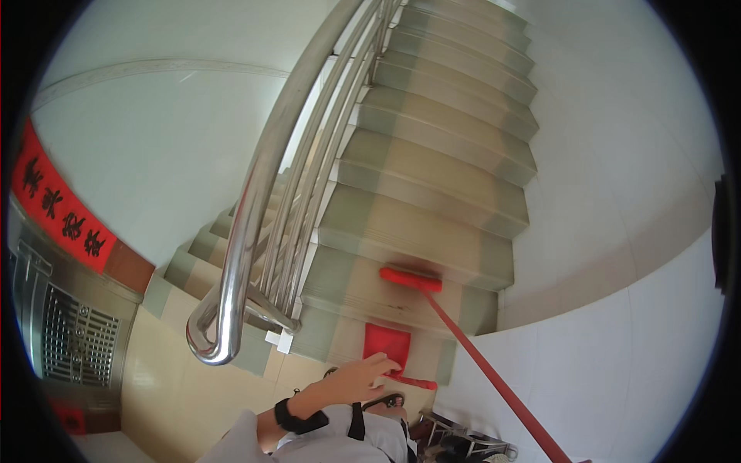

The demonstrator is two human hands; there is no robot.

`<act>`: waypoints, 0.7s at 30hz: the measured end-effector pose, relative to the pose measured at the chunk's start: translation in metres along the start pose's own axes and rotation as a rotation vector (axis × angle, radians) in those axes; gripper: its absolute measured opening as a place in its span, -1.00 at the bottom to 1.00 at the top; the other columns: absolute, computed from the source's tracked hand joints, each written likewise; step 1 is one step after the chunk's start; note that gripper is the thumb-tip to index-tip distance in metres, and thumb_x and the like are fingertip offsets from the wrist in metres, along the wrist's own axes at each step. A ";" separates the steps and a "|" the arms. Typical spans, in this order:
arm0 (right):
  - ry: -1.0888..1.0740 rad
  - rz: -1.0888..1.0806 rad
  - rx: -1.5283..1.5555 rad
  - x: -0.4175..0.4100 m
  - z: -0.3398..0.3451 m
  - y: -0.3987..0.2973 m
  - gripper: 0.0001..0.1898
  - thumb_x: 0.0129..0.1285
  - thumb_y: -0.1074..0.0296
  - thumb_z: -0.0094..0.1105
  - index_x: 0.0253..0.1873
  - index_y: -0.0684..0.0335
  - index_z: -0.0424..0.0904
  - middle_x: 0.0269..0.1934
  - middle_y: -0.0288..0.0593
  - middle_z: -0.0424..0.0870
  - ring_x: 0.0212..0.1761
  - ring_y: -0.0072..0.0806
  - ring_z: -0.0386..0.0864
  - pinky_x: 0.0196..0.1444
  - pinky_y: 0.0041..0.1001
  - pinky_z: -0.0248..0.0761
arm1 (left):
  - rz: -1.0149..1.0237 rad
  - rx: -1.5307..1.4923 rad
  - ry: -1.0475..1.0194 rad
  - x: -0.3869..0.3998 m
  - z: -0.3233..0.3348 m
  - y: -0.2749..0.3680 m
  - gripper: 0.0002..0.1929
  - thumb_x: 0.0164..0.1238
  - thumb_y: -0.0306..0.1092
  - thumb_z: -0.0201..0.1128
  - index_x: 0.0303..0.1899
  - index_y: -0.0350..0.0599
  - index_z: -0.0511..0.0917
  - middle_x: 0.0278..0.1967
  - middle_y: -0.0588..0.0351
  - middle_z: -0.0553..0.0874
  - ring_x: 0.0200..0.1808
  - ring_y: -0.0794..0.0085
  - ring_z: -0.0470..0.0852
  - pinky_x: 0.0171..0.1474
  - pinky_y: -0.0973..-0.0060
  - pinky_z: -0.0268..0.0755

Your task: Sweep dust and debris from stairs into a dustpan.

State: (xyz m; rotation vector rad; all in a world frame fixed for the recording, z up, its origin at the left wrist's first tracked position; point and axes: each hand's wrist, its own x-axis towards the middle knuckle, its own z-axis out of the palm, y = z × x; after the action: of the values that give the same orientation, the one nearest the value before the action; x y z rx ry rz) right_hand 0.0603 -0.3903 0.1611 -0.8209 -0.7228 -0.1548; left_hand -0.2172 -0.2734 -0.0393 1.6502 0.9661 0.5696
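My left hand (366, 381) is closed around the red handle of a dustpan (388, 340). The dustpan's flat red pan shows just beyond my fingers, over the lowest stair. Part of the handle is hidden by my hand, and its end sticks out to the right. A broom (411, 279) with a red head and a long red pole is over a low stair tread, beyond the dustpan. Its pole slants down to the lower right edge of the picture. My right hand is out of view.
Tiled stairs (443, 153) climb ahead between a stainless steel handrail (231, 301) and a white wall (579, 347). Another flight (200, 249) lies left of the rail. A metal door (81, 335) stands at left under a red banner (63, 208) with writing. A metal rack (469, 443) is at lower right.
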 end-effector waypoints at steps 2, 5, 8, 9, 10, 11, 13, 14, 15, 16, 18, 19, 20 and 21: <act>0.119 -0.012 -0.048 0.008 -0.001 -0.007 -0.55 0.11 -0.11 -0.11 -0.65 0.07 0.08 -0.89 -0.41 0.00 -0.91 -0.63 -0.01 -0.83 -0.60 -0.05 | 0.317 0.421 0.074 0.024 0.011 0.005 -0.63 0.01 -0.48 0.15 -0.06 -0.10 0.40 -0.22 0.08 0.45 -0.47 0.40 0.53 -0.42 0.51 0.41; 0.253 -0.055 -0.117 0.010 -0.001 -0.013 -0.56 0.10 -0.09 -0.09 -0.65 0.06 0.08 -0.89 -0.43 -0.03 -0.91 -0.65 -0.03 -0.84 -0.61 -0.05 | 0.348 0.373 0.004 0.056 0.021 0.011 -0.64 0.01 -0.45 0.13 -0.07 -0.12 0.39 -0.16 0.01 0.43 -0.40 0.30 0.55 -0.33 0.46 0.43; 0.222 -0.064 -0.113 0.002 0.006 -0.007 -0.56 0.11 -0.09 -0.10 -0.65 0.08 0.10 -0.89 -0.42 -0.03 -0.91 -0.64 -0.03 -0.83 -0.62 -0.06 | 0.311 0.229 -0.063 0.091 0.029 0.011 -0.61 0.01 -0.46 0.13 -0.03 -0.11 0.37 -0.06 0.00 0.41 -0.35 0.25 0.55 -0.23 0.40 0.43; 0.205 -0.047 -0.046 -0.001 0.010 -0.002 -0.57 0.12 -0.09 -0.10 -0.64 0.09 0.12 -0.89 -0.41 -0.02 -0.91 -0.63 -0.03 -0.83 -0.62 -0.06 | 0.327 0.276 -0.089 0.105 0.034 0.009 -0.61 0.01 -0.46 0.13 -0.03 -0.11 0.37 -0.06 0.00 0.41 -0.35 0.25 0.55 -0.23 0.40 0.43; 0.185 -0.034 0.026 -0.003 0.015 0.005 -0.57 0.12 -0.08 -0.10 -0.63 0.09 0.13 -0.90 -0.40 -0.02 -0.92 -0.63 -0.03 -0.83 -0.62 -0.05 | 0.326 0.281 -0.080 0.121 0.040 0.006 -0.59 0.00 -0.46 0.13 -0.01 -0.10 0.36 -0.04 0.00 0.41 -0.32 0.23 0.55 -0.18 0.37 0.41; 0.170 -0.026 0.064 -0.007 0.018 0.012 -0.58 0.14 -0.07 -0.12 -0.61 0.10 0.15 -0.90 -0.38 0.01 -0.92 -0.61 -0.03 -0.83 -0.61 -0.05 | 0.347 0.252 -0.055 0.137 0.048 0.003 -0.57 0.00 -0.46 0.14 0.01 -0.09 0.35 -0.01 0.00 0.40 -0.28 0.20 0.54 -0.13 0.34 0.40; 0.099 -0.024 0.114 -0.019 0.023 0.024 -0.57 0.15 -0.08 -0.13 -0.59 0.13 0.14 -0.90 -0.37 0.02 -0.91 -0.61 -0.03 -0.83 -0.61 -0.05 | 0.492 0.261 -0.041 0.161 0.065 -0.006 -0.55 0.01 -0.44 0.14 0.03 -0.08 0.34 0.00 0.00 0.41 -0.25 0.19 0.53 -0.12 0.34 0.39; -0.018 -0.025 0.141 -0.025 0.025 0.029 -0.55 0.15 -0.10 -0.14 -0.60 0.14 0.13 -0.90 -0.37 0.02 -0.91 -0.61 -0.03 -0.83 -0.61 -0.06 | 0.624 0.237 -0.020 0.170 0.072 -0.012 -0.54 0.02 -0.43 0.14 0.05 -0.07 0.32 0.02 0.00 0.41 -0.21 0.18 0.52 -0.10 0.34 0.39; -0.135 -0.025 0.164 -0.029 0.026 0.033 -0.53 0.16 -0.12 -0.15 -0.60 0.15 0.11 -0.90 -0.36 0.01 -0.91 -0.61 -0.02 -0.83 -0.61 -0.07 | 0.655 0.237 -0.017 0.176 0.078 -0.017 -0.54 0.02 -0.43 0.14 0.05 -0.07 0.32 0.02 0.00 0.41 -0.21 0.18 0.52 -0.10 0.34 0.39; -0.119 -0.037 0.152 -0.031 0.026 0.035 -0.53 0.16 -0.12 -0.15 -0.60 0.15 0.11 -0.90 -0.36 0.01 -0.91 -0.61 -0.02 -0.83 -0.61 -0.07 | 0.644 0.189 -0.069 0.180 0.086 -0.021 -0.56 0.01 -0.41 0.15 0.01 -0.11 0.32 -0.04 -0.03 0.41 -0.17 0.12 0.49 -0.14 0.31 0.39; -0.209 0.167 0.222 -0.036 0.028 0.034 -0.69 0.20 0.20 -0.23 -0.58 0.15 0.04 -0.86 -0.28 0.13 -0.86 -0.56 0.12 -0.77 -0.62 0.05 | 0.636 0.140 -0.158 0.183 0.096 -0.026 -0.58 0.00 -0.38 0.16 -0.03 -0.14 0.32 -0.09 -0.07 0.41 -0.13 0.07 0.46 -0.17 0.28 0.39; -0.191 0.161 0.204 -0.037 0.029 0.031 -0.69 0.20 0.20 -0.23 -0.58 0.15 0.04 -0.86 -0.28 0.13 -0.86 -0.56 0.12 -0.77 -0.62 0.05 | 0.573 0.203 -0.183 0.186 0.098 -0.026 -0.63 0.03 -0.36 0.16 -0.07 -0.15 0.34 -0.12 -0.05 0.43 -0.16 0.08 0.48 -0.16 0.30 0.38; -0.205 0.175 0.162 -0.037 0.031 0.027 -0.66 0.20 0.15 -0.25 -0.60 0.11 -0.02 -0.88 -0.29 0.06 -0.88 -0.60 0.01 -0.80 -0.63 -0.12 | 0.521 0.254 -0.226 0.186 0.099 -0.026 -0.67 0.06 -0.33 0.16 -0.11 -0.16 0.36 -0.15 -0.04 0.46 -0.20 0.09 0.49 -0.16 0.31 0.37; -0.218 0.191 0.121 -0.038 0.034 0.022 -0.64 0.19 0.11 -0.26 -0.61 0.08 -0.08 -0.91 -0.31 -0.01 -0.91 -0.64 -0.09 -0.84 -0.64 -0.29 | 0.510 0.267 -0.226 0.185 0.099 -0.025 -0.67 0.06 -0.33 0.16 -0.11 -0.16 0.36 -0.15 -0.04 0.46 -0.20 0.09 0.49 -0.16 0.31 0.37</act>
State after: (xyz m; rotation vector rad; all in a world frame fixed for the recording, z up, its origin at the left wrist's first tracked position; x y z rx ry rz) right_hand 0.0222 -0.3562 0.1389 -0.7933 -0.8452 0.1512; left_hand -0.0456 -0.1737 -0.1118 2.1698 0.4639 0.5884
